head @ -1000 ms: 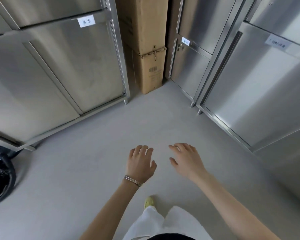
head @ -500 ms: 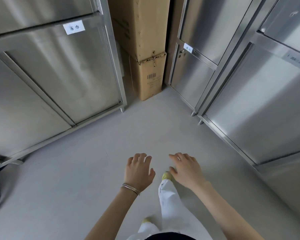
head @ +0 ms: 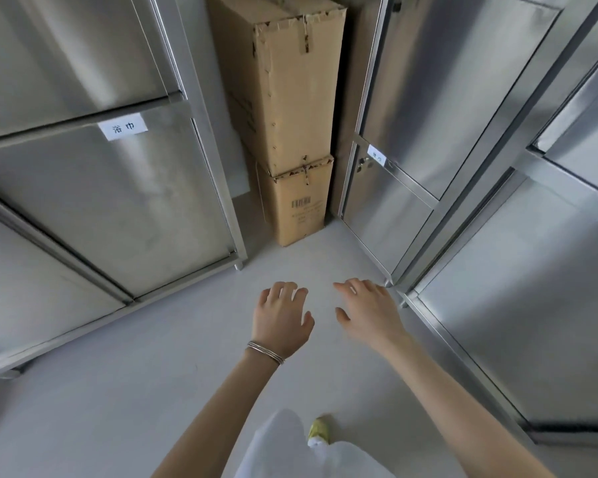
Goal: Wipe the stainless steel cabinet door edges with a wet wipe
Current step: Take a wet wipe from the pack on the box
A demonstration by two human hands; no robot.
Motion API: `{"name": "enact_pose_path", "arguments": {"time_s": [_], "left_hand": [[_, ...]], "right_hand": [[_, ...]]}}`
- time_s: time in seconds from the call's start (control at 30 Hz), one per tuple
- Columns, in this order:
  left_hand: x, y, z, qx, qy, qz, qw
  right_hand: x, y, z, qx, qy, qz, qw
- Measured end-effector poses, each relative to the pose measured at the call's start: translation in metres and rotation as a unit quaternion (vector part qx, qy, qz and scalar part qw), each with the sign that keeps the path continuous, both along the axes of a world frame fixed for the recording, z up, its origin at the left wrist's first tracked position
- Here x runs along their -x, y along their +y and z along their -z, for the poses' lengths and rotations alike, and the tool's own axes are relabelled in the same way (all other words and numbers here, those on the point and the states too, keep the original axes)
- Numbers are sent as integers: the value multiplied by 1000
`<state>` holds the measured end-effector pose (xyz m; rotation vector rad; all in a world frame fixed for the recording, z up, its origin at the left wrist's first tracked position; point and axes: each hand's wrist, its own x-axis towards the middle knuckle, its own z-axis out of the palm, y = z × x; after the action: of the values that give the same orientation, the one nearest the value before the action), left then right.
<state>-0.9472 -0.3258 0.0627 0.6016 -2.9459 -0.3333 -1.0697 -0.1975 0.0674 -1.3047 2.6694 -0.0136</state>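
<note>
Both hands hang out over the grey floor (head: 152,391), palms down, with nothing in them. The left hand (head: 280,319) has its fingers loosely bent and a little spread, and thin silver bangles (head: 266,352) circle the wrist. The right hand (head: 370,312), just beside it at three o'clock, is equally slack, with fingers fanned and thumb pointing toward the left one. The two are apart.

At six o'clock from the hands are a white trouser leg (head: 280,443) and the toe of a yellow shoe (head: 320,429).

At twelve o'clock two cardboard boxes stand stacked in the gap between the cabinets. The lower box (head: 299,205) sits on the floor with a barcode on its face, and the tall upper box (head: 290,81) rests on it. Both are taped shut, so I cannot tell what they hold.

At ten o'clock the left cabinet (head: 118,208) has its steel door closed, with a white label (head: 123,126) near its top edge. At one o'clock the corner cabinet (head: 390,215) is closed too, with a small label (head: 376,156) and a lock (head: 361,164). At three o'clock the near cabinet (head: 518,305) is also shut, and its lower corner lies near the right hand. All the cabinet contents are hidden.
</note>
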Motion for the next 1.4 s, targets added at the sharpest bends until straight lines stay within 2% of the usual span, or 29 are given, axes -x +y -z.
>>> {"name": "enact_pose_path", "arguments": {"time_s": [0.3,0.47,0.77,0.93,1.17,1.4], "left_hand": [[76,-51,10,19,-9,6,1000],[143,-110,15,-10,-55,0,998],[272,-230,-37,47,16,14,999],[302,-261,-41,50,36,33,998],[350,-287,-33,47,20,8,999],[429,-325,-71,84,110,-26,990]], "right_hand": [[74,-44,20,-23,-25,0,999],[138,-101,10,-12,-18,2,1000],[265,-220,-51,59,50,36,996],[294,-251,-54,54,55,36,996],[346,-283,-50,55,25,12,998],[433,-334,-81,98,71,-32,992]]}}
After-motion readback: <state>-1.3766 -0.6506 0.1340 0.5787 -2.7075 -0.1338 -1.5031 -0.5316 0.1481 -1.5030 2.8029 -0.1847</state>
